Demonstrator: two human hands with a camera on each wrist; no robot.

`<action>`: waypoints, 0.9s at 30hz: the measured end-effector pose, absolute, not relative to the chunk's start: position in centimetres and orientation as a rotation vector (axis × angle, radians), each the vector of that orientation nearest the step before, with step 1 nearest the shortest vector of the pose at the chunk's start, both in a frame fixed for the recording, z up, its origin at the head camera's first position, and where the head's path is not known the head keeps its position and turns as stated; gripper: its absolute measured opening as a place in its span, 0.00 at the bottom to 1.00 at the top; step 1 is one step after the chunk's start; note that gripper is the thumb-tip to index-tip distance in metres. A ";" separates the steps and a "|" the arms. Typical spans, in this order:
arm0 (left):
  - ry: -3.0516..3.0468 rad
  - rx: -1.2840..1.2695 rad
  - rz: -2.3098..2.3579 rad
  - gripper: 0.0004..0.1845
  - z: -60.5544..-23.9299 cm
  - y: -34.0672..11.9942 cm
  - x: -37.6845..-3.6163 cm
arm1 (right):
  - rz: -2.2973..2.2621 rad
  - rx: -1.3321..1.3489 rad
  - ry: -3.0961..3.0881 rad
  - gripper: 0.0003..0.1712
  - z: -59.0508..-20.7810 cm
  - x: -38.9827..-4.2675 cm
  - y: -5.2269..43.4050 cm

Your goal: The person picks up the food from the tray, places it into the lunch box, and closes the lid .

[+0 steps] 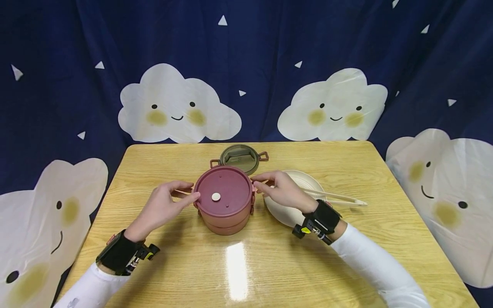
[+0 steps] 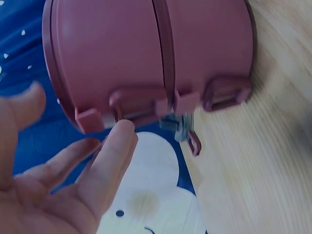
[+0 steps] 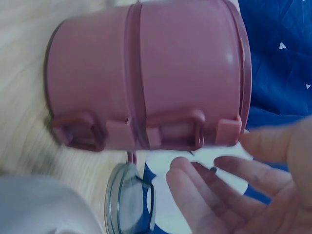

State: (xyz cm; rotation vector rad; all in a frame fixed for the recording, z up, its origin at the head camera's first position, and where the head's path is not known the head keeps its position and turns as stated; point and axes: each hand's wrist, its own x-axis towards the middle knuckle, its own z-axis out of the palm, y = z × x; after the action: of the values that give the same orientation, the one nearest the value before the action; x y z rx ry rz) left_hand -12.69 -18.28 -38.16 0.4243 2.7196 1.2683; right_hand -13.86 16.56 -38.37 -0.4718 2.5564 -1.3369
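A mauve two-tier lunch box [image 1: 225, 214] stands upright on the table. Its flat round lid [image 1: 231, 182] carries a white button. Loop handles [image 2: 139, 102] and small clips [image 3: 228, 130] line both sides. My left hand [image 1: 165, 205] is at the box's left side, thumb by the lid's rim. In the left wrist view its fingertips reach the upper handle, the thumb standing apart from the wall. On the opposite side, my right hand [image 1: 283, 190] has its thumb at the upper clip and its other fingers extended below the upper handle.
Behind the box lies a round dish with a dark see-through lid [image 1: 240, 158] and two reddish loop handles. To the right, partly under my right hand, is a cream plate [image 1: 283, 214] with pale tongs [image 1: 343, 199] across it. A blue cloud-print curtain [image 1: 254, 51] hangs behind the wooden table [image 1: 185, 273].
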 end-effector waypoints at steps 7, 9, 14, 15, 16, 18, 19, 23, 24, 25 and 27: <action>2.646 0.656 1.251 0.40 -39.0 -19.9 -12.9 | -1.212 -0.661 2.613 0.29 -38.8 -13.3 17.7; 2.657 0.707 1.218 0.39 -39.7 -20.1 -13.2 | -1.156 -0.698 2.637 0.33 -39.1 -13.3 17.8; 2.642 0.791 1.226 0.32 -41.7 -19.9 -13.9 | -1.013 -0.808 2.717 0.33 -39.8 -13.4 17.4; 2.635 0.794 1.240 0.30 -42.0 -19.8 -14.0 | -0.996 -0.827 2.727 0.32 -39.9 -13.5 17.3; 2.631 0.794 1.252 0.29 -42.3 -19.7 -14.1 | -0.987 -0.843 2.730 0.30 -40.0 -13.5 17.2; 2.619 0.783 1.281 0.27 -42.6 -19.6 -14.2 | -0.989 -0.875 2.727 0.28 -40.3 -13.6 17.0; 2.619 0.776 1.288 0.26 -42.7 -19.6 -14.3 | -1.000 -0.882 2.718 0.27 -40.4 -13.7 16.9; 2.622 0.748 1.304 0.22 -42.8 -19.7 -14.3 | -1.034 -0.900 2.697 0.25 -40.6 -13.8 16.8; 2.620 0.744 1.305 0.21 -42.7 -19.7 -14.3 | -1.035 -0.901 2.698 0.25 -40.6 -13.8 16.8; 2.618 0.742 1.306 0.20 -42.6 -19.7 -14.4 | -1.034 -0.900 2.700 0.24 -40.6 -13.8 16.8; 2.611 0.739 1.303 0.20 -42.5 -19.7 -14.4 | -1.021 -0.910 2.709 0.24 -40.5 -13.9 16.9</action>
State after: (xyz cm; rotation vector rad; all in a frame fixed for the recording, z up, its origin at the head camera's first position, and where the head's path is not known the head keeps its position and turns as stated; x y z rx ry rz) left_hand -14.43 -19.74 -42.49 0.7386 2.6115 1.3028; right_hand -13.87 16.88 -40.52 -0.9100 2.7095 -1.0214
